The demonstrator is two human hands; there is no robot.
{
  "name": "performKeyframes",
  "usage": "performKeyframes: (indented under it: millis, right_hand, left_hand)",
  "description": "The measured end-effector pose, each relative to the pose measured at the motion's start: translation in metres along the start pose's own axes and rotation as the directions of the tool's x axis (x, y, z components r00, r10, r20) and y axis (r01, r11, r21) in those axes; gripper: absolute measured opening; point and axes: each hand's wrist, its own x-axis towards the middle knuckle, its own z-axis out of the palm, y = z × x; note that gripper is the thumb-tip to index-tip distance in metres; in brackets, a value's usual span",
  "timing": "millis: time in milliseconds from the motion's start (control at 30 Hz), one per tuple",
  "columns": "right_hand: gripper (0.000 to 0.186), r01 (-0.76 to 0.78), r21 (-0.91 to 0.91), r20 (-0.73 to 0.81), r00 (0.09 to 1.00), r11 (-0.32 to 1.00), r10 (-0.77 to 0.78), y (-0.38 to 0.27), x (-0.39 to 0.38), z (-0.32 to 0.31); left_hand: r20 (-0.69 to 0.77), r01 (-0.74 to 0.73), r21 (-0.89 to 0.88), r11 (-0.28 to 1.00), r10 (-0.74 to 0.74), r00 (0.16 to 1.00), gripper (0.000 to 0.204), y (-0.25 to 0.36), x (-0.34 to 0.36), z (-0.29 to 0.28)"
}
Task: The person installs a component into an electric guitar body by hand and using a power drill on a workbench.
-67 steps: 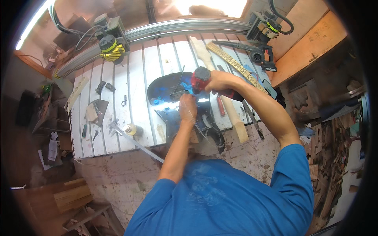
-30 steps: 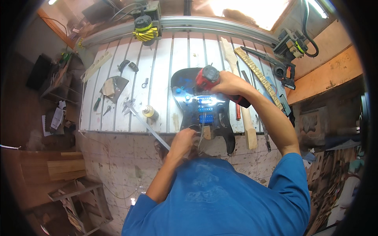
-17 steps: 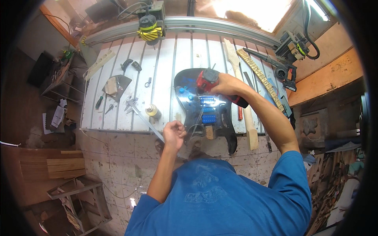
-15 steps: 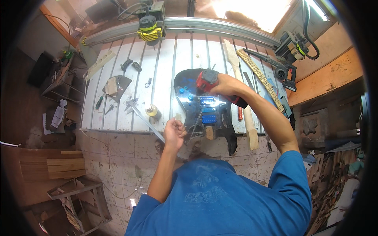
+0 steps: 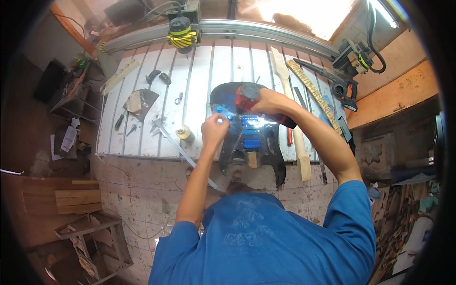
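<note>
A glossy black electric guitar body (image 5: 272, 156) lies near the front edge of the table, its cutaway end toward me. Blue pickups (image 5: 251, 143) run down its middle, and blue knobs (image 5: 230, 117) sit on its left part. My right hand (image 5: 270, 101) grips a red and black cordless drill (image 5: 247, 96) over the far part of the body; the drill's tip is hidden. Beside the knobs, at the body's left edge, my left hand (image 5: 214, 126) has its fingers curled together. Whatever they pinch, if anything, is too small to make out.
Left of the body are a bottle (image 5: 184, 132), a long metal caliper (image 5: 172, 142) and a green screwdriver (image 5: 119, 122). A wooden guitar neck (image 5: 302, 159), a fretted fingerboard (image 5: 311, 85) and a cordless blower (image 5: 339, 87) lie right. A gantry rail (image 5: 266, 31) spans the back.
My left hand has moved up and forward, from beside the body's near left edge to the blue knobs. My right hand and the drill have barely shifted.
</note>
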Motion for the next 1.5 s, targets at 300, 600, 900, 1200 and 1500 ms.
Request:
performKeyframes:
  millis: [300,600,900,1200,1500]
  right_hand:
    - [0.037,0.016,-0.053,0.003,1.000,0.998,-0.016,-0.001,0.018,0.001]
    - [0.032,0.020,-0.209,0.036,0.999,0.978,-0.012,-0.028,0.012,0.004]
    - [0.029,-0.011,-0.071,0.095,0.995,0.997,0.018,-0.015,0.015,0.000]
    - [0.028,0.011,-0.140,0.056,0.998,0.990,-0.003,-0.005,0.028,0.010]
    - [0.024,-0.067,-0.052,0.122,0.990,0.996,0.073,-0.018,0.016,-0.004]
  left_hand:
    - [0.211,-0.173,0.396,0.902,0.094,0.973,0.029,0.007,0.030,0.029]
    - [0.166,-0.219,0.368,0.904,0.168,0.972,0.031,-0.017,0.039,0.044]
    - [0.170,-0.181,0.259,0.949,0.140,0.975,0.024,-0.018,0.039,0.046]
    - [0.172,-0.110,0.196,0.975,0.076,0.982,0.019,-0.017,0.033,0.046]
    - [0.164,-0.133,0.198,0.971,0.101,0.981,0.018,-0.017,0.033,0.041]
